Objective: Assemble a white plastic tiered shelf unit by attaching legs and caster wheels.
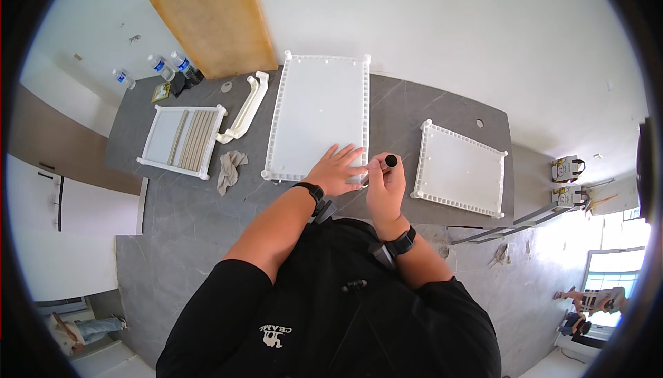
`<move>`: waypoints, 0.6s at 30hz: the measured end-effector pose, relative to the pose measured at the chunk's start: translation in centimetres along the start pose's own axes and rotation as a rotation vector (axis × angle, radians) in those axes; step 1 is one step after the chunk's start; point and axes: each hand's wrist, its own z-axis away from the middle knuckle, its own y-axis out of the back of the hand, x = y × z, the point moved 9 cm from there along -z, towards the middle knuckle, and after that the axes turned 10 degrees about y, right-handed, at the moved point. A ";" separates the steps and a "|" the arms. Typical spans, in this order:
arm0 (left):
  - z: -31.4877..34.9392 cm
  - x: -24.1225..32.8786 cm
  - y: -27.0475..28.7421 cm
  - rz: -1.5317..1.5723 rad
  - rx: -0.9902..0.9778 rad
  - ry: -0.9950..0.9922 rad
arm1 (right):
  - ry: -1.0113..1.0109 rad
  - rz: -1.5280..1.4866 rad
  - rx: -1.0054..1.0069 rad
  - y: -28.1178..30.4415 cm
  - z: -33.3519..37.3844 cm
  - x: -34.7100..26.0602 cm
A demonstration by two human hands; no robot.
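The left hand (pixel 336 172) lies spread on a large white panel (pixel 319 112); the right hand (pixel 385 188) clamps a tube (pixel 391 161); visible corners (pixel 266 174) carry none yet.

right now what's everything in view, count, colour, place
table: 1, grey, centre
panels: 3, white, on table
strips: several, beige, on left panel
curved bars: about 2, white, beside middle panel
cloth: 1, grey, beside left panel
bottles: 3, clear, table's far left
board: 1, tan, against wall
boxes: 2, pale, far right
cabinets: count unclear, white, left
other people: at least 2, mixed clothes, lower left and right
tube: 1, dark-ended, in right hand
left hand: 1, bare, on middle panel
right hand: 1, bare, around tube
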 end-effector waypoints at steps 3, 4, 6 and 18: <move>0.4 0.1 -0.3 -0.016 0.021 -0.017 | -0.018 0.045 -0.023 -0.5 0.3 -0.3; 0.3 0.2 -0.3 -0.024 0.019 -0.011 | -0.015 0.047 -0.032 -0.2 -0.2 -0.1; 0.2 0.1 -0.4 -0.014 0.009 -0.009 | -0.133 0.098 -0.162 0.0 -1.3 2.1; -0.2 -2.4 0.6 -0.004 -0.057 0.030 | -0.026 -0.757 -0.496 -4.0 -9.8 -7.7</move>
